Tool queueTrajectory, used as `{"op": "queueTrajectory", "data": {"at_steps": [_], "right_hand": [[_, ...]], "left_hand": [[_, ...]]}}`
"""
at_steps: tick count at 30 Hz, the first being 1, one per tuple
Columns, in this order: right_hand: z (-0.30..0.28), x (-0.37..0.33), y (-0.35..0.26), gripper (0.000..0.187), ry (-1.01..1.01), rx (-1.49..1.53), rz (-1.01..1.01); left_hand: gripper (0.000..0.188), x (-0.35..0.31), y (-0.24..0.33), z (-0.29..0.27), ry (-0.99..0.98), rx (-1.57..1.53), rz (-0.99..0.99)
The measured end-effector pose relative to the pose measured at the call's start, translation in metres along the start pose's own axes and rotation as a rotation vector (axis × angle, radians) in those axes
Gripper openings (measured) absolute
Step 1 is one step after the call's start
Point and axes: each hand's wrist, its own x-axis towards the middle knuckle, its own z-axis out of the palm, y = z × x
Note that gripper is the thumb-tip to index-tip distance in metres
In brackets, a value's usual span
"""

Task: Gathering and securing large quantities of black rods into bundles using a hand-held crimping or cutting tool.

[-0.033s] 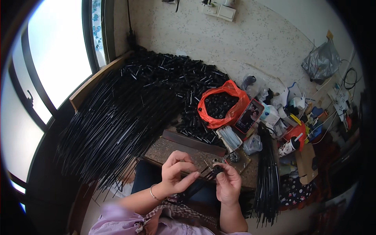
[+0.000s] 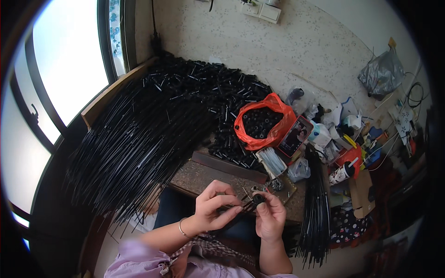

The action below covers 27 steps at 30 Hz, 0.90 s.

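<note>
A great heap of long black rods (image 2: 139,139) fanned out beside the window (image 2: 60,78). An orange plastic bag (image 2: 262,124) of small black parts sat just beside a phone (image 2: 295,136), with a grey plastic bag (image 2: 382,73) well apart. Another bundle of black rods (image 2: 316,208) lay near a striped cup (image 2: 340,174).

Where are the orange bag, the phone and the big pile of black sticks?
orange bag (image 2: 283,121): head view, on its right plastic wall.
phone (image 2: 295,135): head view, middle of its screen.
pile of black sticks (image 2: 134,143): head view, middle of the spread.
</note>
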Motion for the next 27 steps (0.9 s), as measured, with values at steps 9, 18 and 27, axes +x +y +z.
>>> {"op": "queueTrajectory", "data": {"at_steps": [9, 18, 27], "right_hand": [[-0.004, 0.008, 0.004, 0.027, -0.058, 0.094, -0.069], [-0.007, 0.008, 0.005, 0.018, -0.121, 0.22, 0.162], [0.026, -0.006, 0.014, 0.043, -0.013, -0.326, -0.238]], "left_hand": [[0.019, 0.012, 0.0, 0.001, -0.166, -0.175, -0.165], [0.027, 0.01, 0.02, -0.003, -0.142, 0.024, -0.098], [0.025, -0.007, 0.008, -0.004, -0.172, -0.158, -0.104]]}}
